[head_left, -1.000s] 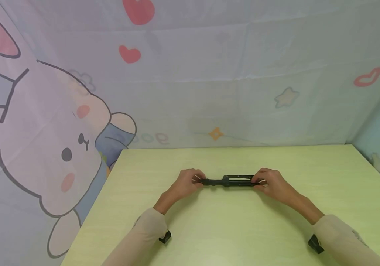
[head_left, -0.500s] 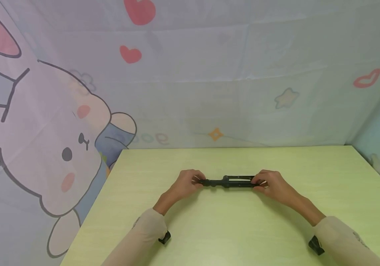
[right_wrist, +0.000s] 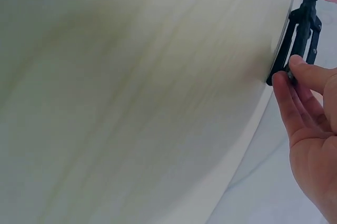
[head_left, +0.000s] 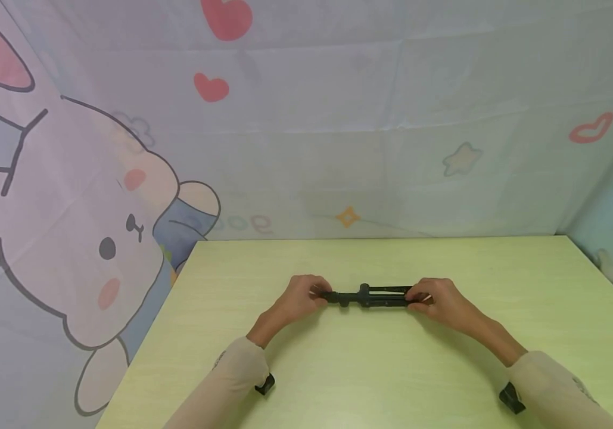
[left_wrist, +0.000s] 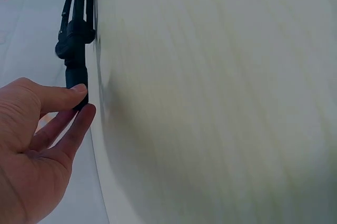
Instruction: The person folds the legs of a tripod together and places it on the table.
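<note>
A small black tripod [head_left: 364, 296] lies level across the middle of the table, its slim legs toward the right and its narrow head end toward the left. My left hand [head_left: 303, 295] pinches the head end between thumb and fingertips; in the left wrist view the thumb lies along the dark shaft [left_wrist: 77, 74]. At the other end, my right hand [head_left: 437, 298] pinches the leg tips. The right wrist view has the legs [right_wrist: 304, 37] spread slightly apart, with thumb and fingers on the central part. The fingers cover both ends of the tripod.
Under the hands is a pale yellow-green table [head_left: 349, 369]. Behind it hangs a light cloth backdrop [head_left: 306, 149] with hearts and a large cartoon rabbit [head_left: 108, 238]. Black devices sit under both sleeves, one at the left cuff [head_left: 265, 384] and one at the right [head_left: 511, 398].
The tripod has turned a little about its long axis, so its upper leg looks thinner and the gap beside it narrower. My right hand has shifted slightly nearer; both holds stay the same.
</note>
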The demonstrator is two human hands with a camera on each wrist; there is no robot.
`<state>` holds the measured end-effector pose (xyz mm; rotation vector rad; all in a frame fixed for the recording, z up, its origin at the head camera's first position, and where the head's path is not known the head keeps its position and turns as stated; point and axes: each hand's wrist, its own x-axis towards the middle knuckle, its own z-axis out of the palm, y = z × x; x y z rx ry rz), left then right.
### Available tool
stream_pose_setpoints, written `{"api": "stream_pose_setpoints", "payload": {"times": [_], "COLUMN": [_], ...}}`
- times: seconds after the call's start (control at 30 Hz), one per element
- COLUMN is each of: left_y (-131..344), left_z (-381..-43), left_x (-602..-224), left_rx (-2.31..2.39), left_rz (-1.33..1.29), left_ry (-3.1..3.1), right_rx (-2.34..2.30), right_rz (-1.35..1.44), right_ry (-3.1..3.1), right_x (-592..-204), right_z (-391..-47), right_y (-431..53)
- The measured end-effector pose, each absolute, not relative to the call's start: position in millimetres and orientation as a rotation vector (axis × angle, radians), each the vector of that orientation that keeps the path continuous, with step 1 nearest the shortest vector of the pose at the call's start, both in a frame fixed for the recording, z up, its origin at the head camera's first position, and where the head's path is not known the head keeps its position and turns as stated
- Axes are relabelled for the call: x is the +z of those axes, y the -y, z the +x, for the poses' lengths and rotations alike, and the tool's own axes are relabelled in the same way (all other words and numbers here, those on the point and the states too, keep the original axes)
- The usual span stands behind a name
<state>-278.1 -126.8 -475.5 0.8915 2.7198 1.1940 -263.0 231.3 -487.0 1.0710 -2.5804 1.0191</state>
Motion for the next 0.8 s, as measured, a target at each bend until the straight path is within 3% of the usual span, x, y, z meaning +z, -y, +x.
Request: {"api": "stream_pose_setpoints", "payload": {"times": [0.8], "left_y": [124.2], "left_z": [-288.4], "left_x": [-480.5], "left_rx": [1.148], "left_rz": [0.869], "left_ry": [-2.746], "right_rx": [0.961], "right_rz": [1.036], "right_ry": [2.578], "right_x": [-488.6], "right_z": [-266.2], "right_y": [-228.7]}}
